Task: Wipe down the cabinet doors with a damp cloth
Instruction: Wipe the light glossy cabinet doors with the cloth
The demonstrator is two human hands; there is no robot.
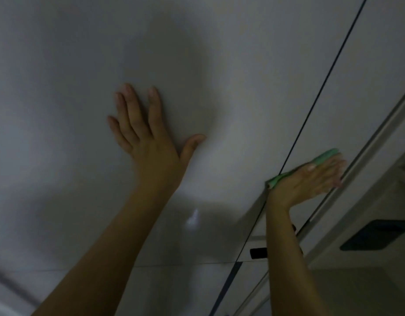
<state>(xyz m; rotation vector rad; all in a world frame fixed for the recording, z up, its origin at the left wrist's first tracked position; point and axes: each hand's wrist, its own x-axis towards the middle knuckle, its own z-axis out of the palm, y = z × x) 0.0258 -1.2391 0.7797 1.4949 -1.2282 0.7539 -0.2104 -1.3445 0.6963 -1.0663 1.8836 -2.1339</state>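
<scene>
A large pale grey cabinet door (83,65) fills most of the dim view. My left hand (146,133) lies flat on it with fingers spread and straight. To the right, past a thin dark gap between doors, my right hand (311,179) presses a green cloth (324,156) flat against the neighbouring door (356,76), near its lower right edge. The cloth shows above the fingers and at the heel of the hand; the rest is hidden under the palm.
A metal edge strip (368,160) runs diagonally along the right door's border. Below it is a pale surface with a dark rectangular recess (374,234). A small black handle (257,253) sits low between the doors.
</scene>
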